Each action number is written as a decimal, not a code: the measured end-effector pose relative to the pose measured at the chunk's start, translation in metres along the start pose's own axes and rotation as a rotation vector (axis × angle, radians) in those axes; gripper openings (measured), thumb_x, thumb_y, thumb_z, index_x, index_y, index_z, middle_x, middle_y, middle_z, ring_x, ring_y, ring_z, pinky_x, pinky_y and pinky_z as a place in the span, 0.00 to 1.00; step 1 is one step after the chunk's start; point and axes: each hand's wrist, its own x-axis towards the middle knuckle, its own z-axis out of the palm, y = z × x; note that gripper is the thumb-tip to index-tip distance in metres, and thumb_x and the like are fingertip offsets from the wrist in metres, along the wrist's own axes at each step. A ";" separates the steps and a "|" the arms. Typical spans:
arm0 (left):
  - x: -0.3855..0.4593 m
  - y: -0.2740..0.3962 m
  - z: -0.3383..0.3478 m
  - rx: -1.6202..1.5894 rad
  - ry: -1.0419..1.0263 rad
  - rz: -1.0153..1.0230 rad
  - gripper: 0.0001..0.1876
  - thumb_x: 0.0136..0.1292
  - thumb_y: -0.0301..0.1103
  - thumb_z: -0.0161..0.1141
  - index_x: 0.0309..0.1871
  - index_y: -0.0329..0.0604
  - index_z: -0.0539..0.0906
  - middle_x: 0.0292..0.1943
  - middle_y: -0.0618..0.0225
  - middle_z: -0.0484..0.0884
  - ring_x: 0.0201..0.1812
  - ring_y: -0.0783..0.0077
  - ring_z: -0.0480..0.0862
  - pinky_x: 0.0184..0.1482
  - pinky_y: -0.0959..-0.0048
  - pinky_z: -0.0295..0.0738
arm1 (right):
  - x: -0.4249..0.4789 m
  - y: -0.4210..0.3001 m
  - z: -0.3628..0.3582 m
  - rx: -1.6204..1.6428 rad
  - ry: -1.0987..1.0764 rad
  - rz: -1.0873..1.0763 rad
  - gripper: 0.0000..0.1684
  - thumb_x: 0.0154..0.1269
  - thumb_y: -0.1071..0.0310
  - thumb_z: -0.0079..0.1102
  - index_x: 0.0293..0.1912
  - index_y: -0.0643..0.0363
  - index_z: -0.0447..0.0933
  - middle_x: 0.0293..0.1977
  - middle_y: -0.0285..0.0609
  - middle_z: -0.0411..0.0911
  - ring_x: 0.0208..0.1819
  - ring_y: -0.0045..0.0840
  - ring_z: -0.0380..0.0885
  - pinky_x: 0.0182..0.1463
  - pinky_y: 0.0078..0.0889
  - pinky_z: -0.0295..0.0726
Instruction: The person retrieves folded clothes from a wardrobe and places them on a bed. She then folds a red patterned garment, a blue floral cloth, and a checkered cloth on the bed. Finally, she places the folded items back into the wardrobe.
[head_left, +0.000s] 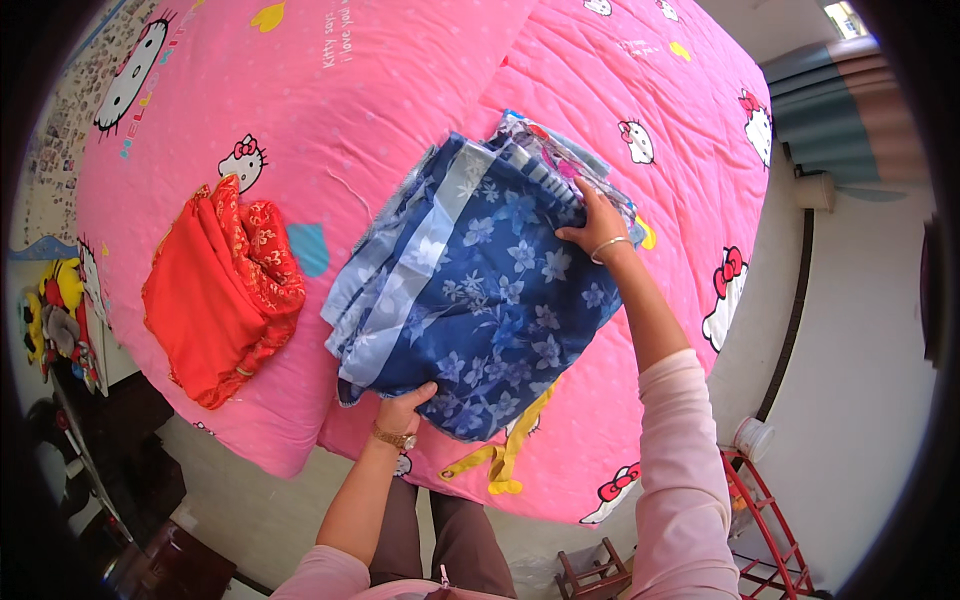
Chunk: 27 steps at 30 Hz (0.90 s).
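A folded blue floral cloth (502, 292) with a pale band lies in front of me on a pink quilt (420, 82). My left hand (405, 411) grips its near left edge, thumb on top and the other fingers hidden beneath. Over on the right, my right hand (600, 221) rests on the upper edge, its thumb and forefinger spread on the fabric. Under that edge, a folded patterned cloth (551, 154) sticks out. A yellow strap (529, 416) comes out below the blue cloth. To the left lies a loosely folded red cloth (217, 292) with gold-patterned trim, touched by neither hand.
Soft toys (60, 315) sit by the bed's left side, above dark furniture (127, 442). At lower right stand a red metal rack (772, 510) and a small wooden stool (596, 574). A white bucket (754, 439) is near the wall. Curtains (847, 112) hang at upper right.
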 end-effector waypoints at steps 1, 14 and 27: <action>-0.008 0.010 0.009 0.135 -0.062 0.065 0.22 0.50 0.17 0.62 0.52 0.35 0.77 0.48 0.66 0.79 0.48 0.68 0.78 0.56 0.70 0.70 | -0.011 0.006 -0.001 0.029 -0.016 0.023 0.53 0.37 0.58 0.76 0.64 0.45 0.59 0.53 0.55 0.70 0.53 0.46 0.72 0.55 0.38 0.72; -0.136 0.070 -0.020 0.914 -0.597 -0.402 0.30 0.51 0.31 0.70 0.59 0.42 0.74 0.55 0.66 0.76 0.56 0.71 0.73 0.60 0.69 0.66 | -0.301 0.074 0.074 0.965 -0.625 0.352 0.35 0.49 0.61 0.72 0.55 0.61 0.71 0.46 0.36 0.77 0.48 0.22 0.73 0.55 0.28 0.71; -0.036 0.030 -0.143 0.499 0.129 -0.173 0.26 0.51 0.33 0.70 0.54 0.38 0.74 0.46 0.63 0.80 0.44 0.64 0.80 0.47 0.64 0.78 | -0.315 0.028 0.151 1.128 -0.410 0.552 0.33 0.49 0.61 0.72 0.53 0.62 0.71 0.41 0.39 0.79 0.39 0.26 0.78 0.44 0.33 0.78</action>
